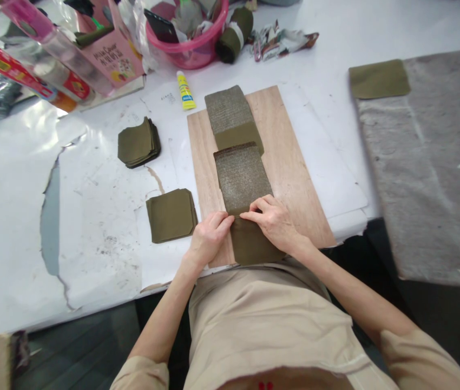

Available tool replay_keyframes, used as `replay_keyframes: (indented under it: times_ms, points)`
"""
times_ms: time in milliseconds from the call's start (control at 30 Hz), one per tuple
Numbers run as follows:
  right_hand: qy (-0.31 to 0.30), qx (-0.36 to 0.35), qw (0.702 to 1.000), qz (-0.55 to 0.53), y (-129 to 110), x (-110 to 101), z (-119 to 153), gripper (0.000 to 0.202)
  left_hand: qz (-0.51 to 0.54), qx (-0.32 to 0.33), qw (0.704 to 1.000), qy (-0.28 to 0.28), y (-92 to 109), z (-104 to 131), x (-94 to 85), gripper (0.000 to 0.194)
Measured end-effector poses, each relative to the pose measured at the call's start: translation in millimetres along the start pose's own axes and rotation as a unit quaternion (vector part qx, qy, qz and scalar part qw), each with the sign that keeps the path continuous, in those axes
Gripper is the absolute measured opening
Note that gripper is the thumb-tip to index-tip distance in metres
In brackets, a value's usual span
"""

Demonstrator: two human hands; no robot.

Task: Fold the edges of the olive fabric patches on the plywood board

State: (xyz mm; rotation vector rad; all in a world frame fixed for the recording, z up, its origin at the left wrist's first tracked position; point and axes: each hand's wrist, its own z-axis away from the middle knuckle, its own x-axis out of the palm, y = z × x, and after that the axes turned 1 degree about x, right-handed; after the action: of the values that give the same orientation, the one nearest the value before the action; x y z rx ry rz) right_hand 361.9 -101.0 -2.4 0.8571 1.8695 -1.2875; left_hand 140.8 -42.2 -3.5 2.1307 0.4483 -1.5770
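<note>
Olive fabric pieces lie in an overlapping column on a wooden board point(295, 162). The upper piece point(230, 111) and the middle piece point(243, 176) show a speckled grey-brown face above olive. At the near end is a plain olive piece point(254, 244). My left hand point(210, 235) pinches this near piece's upper edge at its left corner, fingers closed. Close beside it, my right hand point(274, 219) pinches the same edge, thumb and index fingertip together. Two stacks of olive pieces, one nearer point(171, 215) and one farther point(136, 143), sit left of the board.
A yellow tube point(185, 91) lies beyond the board. Behind it are a pink basket point(197, 51), an olive roll point(236, 33) and a pink box point(112, 57). At right, a grey padded surface point(437, 162) bears an olive piece point(380, 79). The white table covering is torn at left.
</note>
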Motion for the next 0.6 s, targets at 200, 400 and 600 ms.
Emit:
replay_keyframes:
  times_ms: [200, 400, 600]
  points:
    - [-0.005, -0.004, 1.0, 0.014, -0.6, -0.1, -0.3, 0.023, -0.03, 0.008, 0.999, -0.012, 3.3, -0.4, -1.6, 0.026]
    - [-0.003, -0.009, 0.999, 0.041, -2.0, -1.1, -0.2, 0.022, -0.024, 0.002, 0.999, -0.021, 5.5, 6.0, -5.6, 0.029]
    - [-0.006, -0.013, 0.998, 0.061, -4.4, -3.8, -1.1, 0.02, 0.024, -0.076, 0.996, 0.038, 16.4, 8.0, -12.8, 0.031]
